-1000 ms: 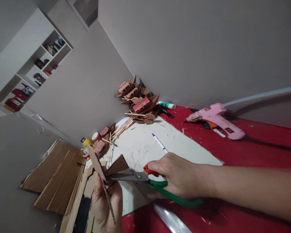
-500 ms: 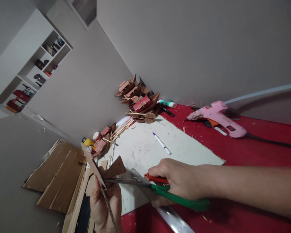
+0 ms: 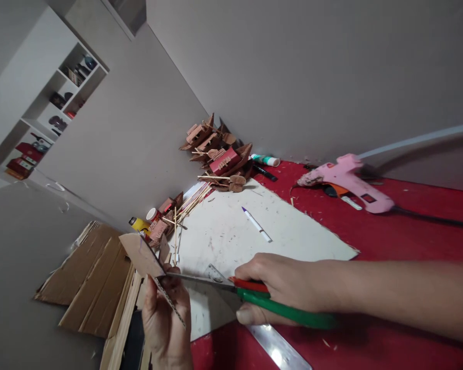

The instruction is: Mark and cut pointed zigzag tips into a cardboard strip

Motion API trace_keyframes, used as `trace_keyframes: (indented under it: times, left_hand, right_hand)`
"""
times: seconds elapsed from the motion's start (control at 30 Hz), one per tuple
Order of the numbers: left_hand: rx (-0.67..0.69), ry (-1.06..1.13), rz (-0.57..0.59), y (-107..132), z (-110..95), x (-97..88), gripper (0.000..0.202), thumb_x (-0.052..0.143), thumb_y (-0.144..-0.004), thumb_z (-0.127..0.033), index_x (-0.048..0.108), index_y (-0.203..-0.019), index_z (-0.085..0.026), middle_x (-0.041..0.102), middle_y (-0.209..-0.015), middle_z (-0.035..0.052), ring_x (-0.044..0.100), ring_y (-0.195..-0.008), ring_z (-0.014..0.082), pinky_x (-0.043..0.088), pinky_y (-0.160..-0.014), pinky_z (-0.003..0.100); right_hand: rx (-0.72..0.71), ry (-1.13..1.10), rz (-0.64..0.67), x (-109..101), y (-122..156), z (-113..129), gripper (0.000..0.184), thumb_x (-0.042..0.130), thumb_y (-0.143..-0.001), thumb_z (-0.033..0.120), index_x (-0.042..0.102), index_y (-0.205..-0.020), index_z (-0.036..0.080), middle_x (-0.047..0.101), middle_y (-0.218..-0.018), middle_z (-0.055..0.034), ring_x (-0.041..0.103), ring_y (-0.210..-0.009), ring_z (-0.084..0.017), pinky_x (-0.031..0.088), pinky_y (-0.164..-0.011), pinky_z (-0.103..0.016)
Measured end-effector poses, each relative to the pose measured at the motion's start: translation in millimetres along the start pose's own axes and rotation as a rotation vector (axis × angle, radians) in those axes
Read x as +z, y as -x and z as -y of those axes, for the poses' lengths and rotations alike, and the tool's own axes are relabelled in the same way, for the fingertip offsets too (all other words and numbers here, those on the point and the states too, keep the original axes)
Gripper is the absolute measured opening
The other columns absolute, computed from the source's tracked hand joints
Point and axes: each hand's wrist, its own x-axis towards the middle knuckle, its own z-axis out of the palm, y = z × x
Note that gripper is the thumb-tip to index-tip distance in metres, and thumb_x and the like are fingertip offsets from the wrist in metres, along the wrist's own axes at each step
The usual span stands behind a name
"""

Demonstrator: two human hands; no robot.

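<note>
Above the red tabletop (image 3: pixel 420 210), left fingers (image 3: pixel 150 295) pinch flat brown cardboard (image 3: pixel 141 254), likely light, stiff, best edge-held, right fingers (image 3: pixel 250 270) clasping green-and-orange-handled metal scissors (image 3: pixel 254 298)

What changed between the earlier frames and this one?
The cardboard in the left hand has turned, showing more of its broad face; the scissors in the right hand have closed further. Neither hand let go. The pen and glue gun stayed put.
</note>
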Motion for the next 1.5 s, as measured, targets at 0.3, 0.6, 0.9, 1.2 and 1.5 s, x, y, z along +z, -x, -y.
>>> trace_keyframes:
  times: [0.3,0.6,0.9,1.2,1.5]
  left_hand:
    - [0.034,-0.155,-0.06,-2.9,-2.5,3.7,0.019,0.057,-0.088,-0.007,0.07,-0.095,-0.02,0.075,-0.096,0.0018,0.069,-0.088,0.0084,0.051,-0.08,0.014]
    - [0.106,-0.309,-0.08,-8.9,-3.5,-3.6,0.028,0.058,-0.088,-0.009,0.073,-0.104,-0.025,0.076,-0.105,0.001,0.071,-0.096,0.0124,0.052,-0.088,0.02]
    - [0.377,-0.516,-0.343,-15.0,2.7,-4.0,0.035,0.068,-0.082,-0.019,0.068,-0.116,-0.028,0.074,-0.111,-0.0003,0.07,-0.1,0.0154,0.054,-0.082,0.021]
    - [0.478,-0.636,-0.415,-19.6,1.4,-3.5,0.036,0.079,-0.072,-0.018,0.07,-0.107,-0.024,0.077,-0.103,0.0005,0.069,-0.103,0.0167,0.051,-0.091,0.024]
    - [0.513,-0.681,-0.427,-20.8,-5.9,-9.2,0.032,0.08,-0.071,-0.016,0.071,-0.101,-0.022,0.078,-0.093,-0.0002,0.069,-0.099,0.0141,0.05,-0.089,0.021]
  right_hand:
    - [-0.038,-0.161,0.114,-4.5,1.4,-0.1,0.051,0.052,-0.081,0.066,0.048,-0.067,0.016,0.04,-0.056,0.0049,0.035,-0.053,-0.008,0.029,-0.046,-0.02]
    - [-0.143,-0.311,0.222,-13.6,0.0,2.7,0.045,0.049,-0.089,0.052,0.043,-0.062,0.016,0.033,-0.054,0.0058,0.032,-0.049,-0.006,0.027,-0.042,-0.015]
    - [0.03,-0.301,0.317,-30.6,4.4,13.3,0.043,0.044,-0.091,0.051,0.046,-0.064,0.018,0.039,-0.044,0.0068,0.036,-0.035,-0.006,0.031,-0.034,-0.015]
    - [0.006,-0.352,0.418,-34.6,2.5,6.6,0.067,0.034,-0.082,0.08,0.049,-0.063,0.018,0.041,-0.039,0.0055,0.038,-0.032,-0.008,0.031,-0.032,-0.018]
    - [0.036,-0.302,0.344,-27.9,4.1,7.4,0.059,0.031,-0.093,0.064,0.039,-0.054,0.021,0.037,-0.035,0.007,0.036,-0.03,-0.006,0.029,-0.032,-0.015]
